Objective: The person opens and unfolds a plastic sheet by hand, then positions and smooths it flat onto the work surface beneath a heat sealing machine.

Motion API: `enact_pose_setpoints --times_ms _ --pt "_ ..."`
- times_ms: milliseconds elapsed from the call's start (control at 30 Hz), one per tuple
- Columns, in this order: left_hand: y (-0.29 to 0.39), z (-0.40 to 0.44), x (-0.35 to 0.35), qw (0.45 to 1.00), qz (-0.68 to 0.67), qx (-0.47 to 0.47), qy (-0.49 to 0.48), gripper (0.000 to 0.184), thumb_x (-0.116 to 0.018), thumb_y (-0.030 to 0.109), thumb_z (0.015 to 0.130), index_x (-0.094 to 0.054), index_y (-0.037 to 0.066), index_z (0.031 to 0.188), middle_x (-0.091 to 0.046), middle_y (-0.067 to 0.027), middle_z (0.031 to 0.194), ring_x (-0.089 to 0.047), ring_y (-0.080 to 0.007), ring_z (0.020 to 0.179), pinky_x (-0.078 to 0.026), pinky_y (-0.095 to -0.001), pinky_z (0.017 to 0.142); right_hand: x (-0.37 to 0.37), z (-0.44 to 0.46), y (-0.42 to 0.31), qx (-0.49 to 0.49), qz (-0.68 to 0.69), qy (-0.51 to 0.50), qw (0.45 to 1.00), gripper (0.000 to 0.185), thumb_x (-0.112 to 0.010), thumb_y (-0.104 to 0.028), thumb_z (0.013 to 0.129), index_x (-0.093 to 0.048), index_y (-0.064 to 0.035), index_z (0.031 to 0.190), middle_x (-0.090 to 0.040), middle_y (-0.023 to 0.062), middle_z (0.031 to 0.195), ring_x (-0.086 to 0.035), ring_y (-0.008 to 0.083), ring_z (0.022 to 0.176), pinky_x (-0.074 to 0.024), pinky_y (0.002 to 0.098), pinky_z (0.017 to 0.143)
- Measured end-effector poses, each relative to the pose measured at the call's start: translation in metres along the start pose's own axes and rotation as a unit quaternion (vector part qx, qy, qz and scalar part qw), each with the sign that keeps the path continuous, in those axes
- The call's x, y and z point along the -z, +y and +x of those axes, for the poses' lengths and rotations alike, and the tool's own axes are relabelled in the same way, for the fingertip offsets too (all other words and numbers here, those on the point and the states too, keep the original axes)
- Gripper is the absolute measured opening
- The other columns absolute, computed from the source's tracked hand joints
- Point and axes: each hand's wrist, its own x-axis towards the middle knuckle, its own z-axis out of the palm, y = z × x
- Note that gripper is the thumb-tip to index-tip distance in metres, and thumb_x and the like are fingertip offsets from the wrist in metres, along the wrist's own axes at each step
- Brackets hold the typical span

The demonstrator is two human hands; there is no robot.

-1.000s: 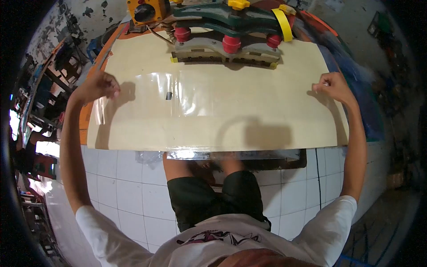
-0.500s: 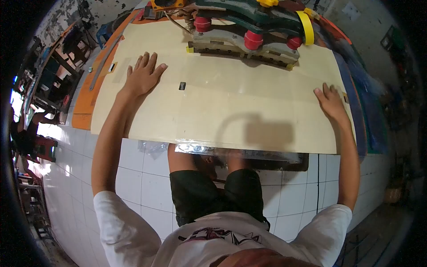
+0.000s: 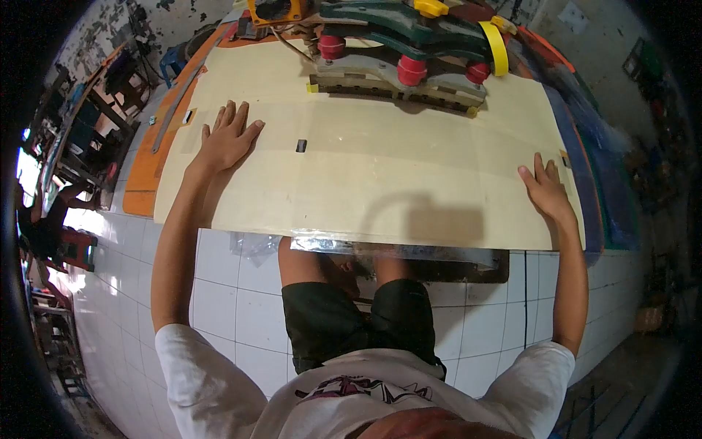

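A wide cream-coloured sheet point(image 3: 351, 175) covers most of the work surface, with its front edge above my knees. My left hand point(image 3: 227, 140) lies flat on the sheet's left part, fingers apart. Near the right edge my right hand point(image 3: 547, 186) rests on the sheet with its fingers spread. Neither hand grips anything. Between them, nearer the left hand, is a small dark rectangle point(image 3: 301, 145). A machine head point(image 3: 406, 62) with a green frame and red knobs stands over the far part of the sheet.
An orange board edge point(image 3: 142, 175) and a metal ruler point(image 3: 175, 102) show at the left. Clear plastic film point(image 3: 599, 154) lies at the right. A strip of clear plastic point(image 3: 329, 244) hangs at the front edge. A person point(image 3: 51, 219) sits at the far left.
My left hand has slid slightly back toward me and to the left on the sheet. The fingers of my right hand are more spread, and that hand sits slightly lower.
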Motion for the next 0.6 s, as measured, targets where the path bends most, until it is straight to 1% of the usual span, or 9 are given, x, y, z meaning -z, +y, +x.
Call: enact_pose_setpoints --times_ms 100,167,233,300,333,400,467,500,600 --pt "-0.002 0.005 0.000 1.000 0.008 0.005 -0.007 0.079 -0.027 0.069 0.093 -0.015 0.021 0.155 -0.006 -0.0102 0.161 -0.003 -0.0264 0.149 -0.003 -0.0560 0.117 0.001 0.001 -0.002 -0.008 0.004 0.000 1.000 0.089 -0.034 -0.070 0.091 -0.018 -0.0081 0.153 -0.009 0.0314 0.155 -0.004 0.0405 0.147 -0.0085 0.0530 0.116" --pt "-0.002 0.015 -0.001 1.000 -0.015 -0.004 0.015 0.081 -0.030 0.067 0.091 -0.022 0.016 0.154 -0.010 -0.0151 0.160 -0.005 -0.0304 0.149 -0.005 -0.0594 0.115 -0.002 0.010 -0.002 -0.009 0.007 -0.002 1.000 0.089 -0.035 -0.069 0.091 -0.019 -0.0070 0.153 -0.009 0.0324 0.155 -0.003 0.0411 0.147 -0.0086 0.0521 0.117" --pt "-0.003 0.025 0.001 1.000 -0.011 -0.003 0.011 0.081 -0.030 0.067 0.091 -0.023 0.016 0.153 -0.011 -0.0148 0.160 -0.005 -0.0305 0.149 -0.005 -0.0593 0.115 -0.007 0.035 0.010 -0.008 0.027 -0.005 1.000 0.089 -0.038 -0.069 0.090 -0.021 -0.0081 0.152 -0.012 0.0337 0.153 -0.007 0.0443 0.146 -0.0123 0.0558 0.116" --pt "-0.001 0.032 0.008 1.000 -0.007 0.000 0.011 0.080 -0.030 0.067 0.091 -0.024 0.016 0.153 -0.012 -0.0146 0.160 -0.006 -0.0306 0.149 -0.005 -0.0592 0.116 -0.007 0.061 0.020 -0.005 0.014 -0.020 1.000 0.090 -0.039 -0.069 0.089 -0.023 -0.0062 0.151 -0.013 0.0349 0.153 -0.007 0.0449 0.145 -0.0131 0.0547 0.116" --pt "0.004 0.033 0.012 1.000 -0.001 0.004 0.008 0.082 -0.031 0.068 0.090 -0.027 0.014 0.152 -0.014 -0.0172 0.159 -0.007 -0.0323 0.148 -0.005 -0.0607 0.115 -0.006 0.071 0.022 -0.006 -0.001 -0.037 0.999 0.091 -0.039 -0.069 0.089 -0.024 -0.0043 0.150 -0.013 0.0360 0.152 -0.007 0.0456 0.145 -0.0139 0.0536 0.116" --pt "0.015 0.031 0.016 1.000 0.007 0.014 0.004 0.083 -0.032 0.069 0.090 -0.029 0.013 0.151 -0.015 -0.0199 0.158 -0.009 -0.0341 0.148 -0.005 -0.0623 0.114 -0.005 0.075 0.011 0.003 0.002 -0.041 0.999 0.092 -0.039 -0.070 0.089 -0.025 -0.0018 0.150 -0.015 0.0364 0.151 -0.008 0.0460 0.145 -0.0117 0.0577 0.115" --pt "0.026 0.030 0.017 0.997 -0.016 0.071 0.038 0.088 -0.032 0.072 0.088 -0.033 0.007 0.148 -0.018 -0.0265 0.155 -0.011 -0.0378 0.147 -0.005 -0.0660 0.112 -0.008 0.064 -0.013 -0.052 0.049 0.023 0.997 0.095 -0.037 -0.073 0.088 -0.023 -0.0033 0.151 -0.013 0.0352 0.152 -0.008 0.0458 0.145 -0.0086 0.0625 0.113" --pt "0.027 0.033 0.004 0.989 0.002 0.095 0.109 0.094 -0.032 0.075 0.086 -0.034 0.003 0.147 -0.019 -0.0312 0.153 -0.013 -0.0409 0.146 -0.006 -0.0681 0.110 -0.009 0.061 -0.019 -0.047 0.048 0.022 0.997 0.095 -0.037 -0.073 0.088 -0.023 -0.0033 0.151 -0.013 0.0352 0.152 -0.008 0.0458 0.145 -0.0086 0.0625 0.113" --pt "0.013 0.034 0.000 0.987 -0.044 0.119 0.095 0.097 -0.032 0.077 0.085 -0.032 0.002 0.147 -0.020 -0.0310 0.153 -0.014 -0.0420 0.145 -0.006 -0.0677 0.110 -0.018 0.056 -0.023 -0.068 0.034 0.064 0.995 0.098 -0.034 -0.077 0.086 -0.020 -0.0052 0.152 -0.011 0.0334 0.154 -0.007 0.0445 0.145 -0.0051 0.0653 0.112"
